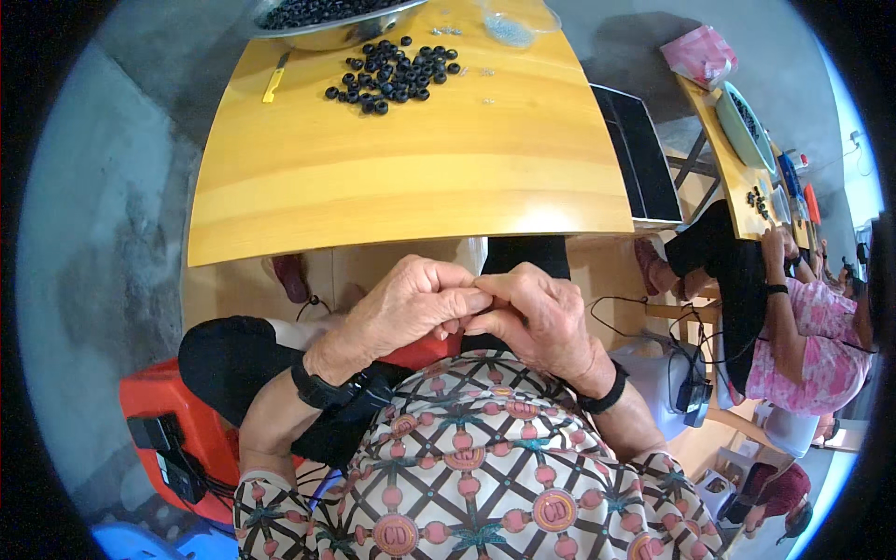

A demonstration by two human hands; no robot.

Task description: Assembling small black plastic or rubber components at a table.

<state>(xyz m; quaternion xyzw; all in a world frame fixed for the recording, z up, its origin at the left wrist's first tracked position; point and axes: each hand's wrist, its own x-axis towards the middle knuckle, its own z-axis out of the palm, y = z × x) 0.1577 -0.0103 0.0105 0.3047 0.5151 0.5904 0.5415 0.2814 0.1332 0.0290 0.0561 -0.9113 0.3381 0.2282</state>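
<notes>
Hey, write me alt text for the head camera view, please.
A person's left hand and right hand meet at the fingertips near a yellow table; whether they hold anything is unclear. On the table are loose round black pieces, a yellow-handled knife and a metal bowl of dark pieces.

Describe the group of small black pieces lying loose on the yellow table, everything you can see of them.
The small black pieces are squat and rounded, glossy, perhaps plastic, and several show a round opening or hollow. They lie in a loose, uneven cluster, many close together or touching, with a few strays around the edges; they face different ways. They rest on the far part of the yellow table, nearer the wearer than the metal bowl and right of the yellow-handled cutter. No hand touches them.
</notes>
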